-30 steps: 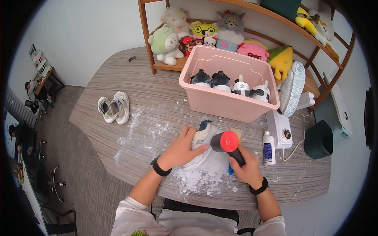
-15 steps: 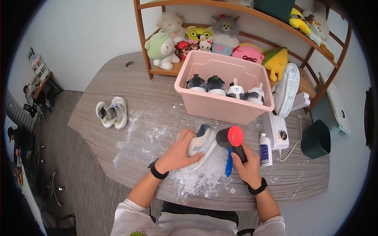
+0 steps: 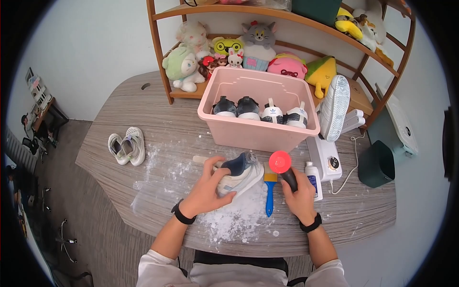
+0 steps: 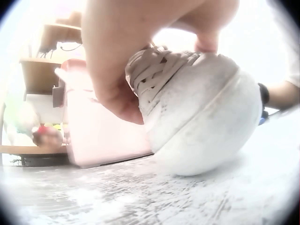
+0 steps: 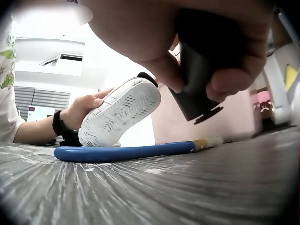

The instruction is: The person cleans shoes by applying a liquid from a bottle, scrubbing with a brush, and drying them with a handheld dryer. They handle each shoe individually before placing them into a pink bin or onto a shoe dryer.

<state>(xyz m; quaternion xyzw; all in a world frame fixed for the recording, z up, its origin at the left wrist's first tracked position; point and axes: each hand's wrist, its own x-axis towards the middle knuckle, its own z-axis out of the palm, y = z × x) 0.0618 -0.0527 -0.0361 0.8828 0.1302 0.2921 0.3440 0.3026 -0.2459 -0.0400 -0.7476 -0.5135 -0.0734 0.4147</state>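
A white sneaker [image 3: 242, 179] with a dark blue lining is gripped around its upper by my left hand [image 3: 206, 191], thumb on the near side. It is tilted, its sole turned toward the right wrist camera and its rounded toe [image 4: 211, 117] low over the tabletop. My right hand [image 3: 300, 198] holds a black hair dryer [image 3: 289, 180] by the handle; its round red end [image 3: 280, 161] faces up. The black nozzle [image 5: 199, 105] points down in the right wrist view. Between the hands lies a brush [image 3: 269, 197] with a blue handle and pale bristles.
White powder [image 3: 232, 220] covers the near tabletop. Behind stands a pink bin [image 3: 258, 136] holding several shoes. To the right are a white bottle [image 3: 313, 179] and a white device [image 3: 327, 160] with a shoe mounted on it. A small pair of shoes [image 3: 127, 146] sits left.
My left hand has shifted its hold and turned the sneaker, so its opening faces up more. The hair dryer has swung away from it, and the blue-handled brush has come into fuller view.
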